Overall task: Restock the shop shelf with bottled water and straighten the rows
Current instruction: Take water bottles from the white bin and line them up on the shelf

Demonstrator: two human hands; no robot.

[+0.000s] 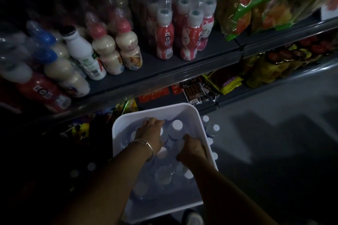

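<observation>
Down in a white tub (186,109) on the floor, below the drinks shelf (164,76), stand the water bottles (177,126), white caps up. My left hand (150,130), bangle at the wrist, curls over one cap; my right hand (192,149) wraps another bottle's neck. Best, I judge, to grip below the caps and lift straight up, so neighbours stay standing. More bottles (212,129) wait just beside the tub.

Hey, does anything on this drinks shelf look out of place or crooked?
Yes. One white milk bottle with a dark cap stands alone among cream-coloured bottles with pink caps, so it looks misplaced. The bottles at the shelf's left end appear to lean, though the wide-angle lens may exaggerate that.
</observation>
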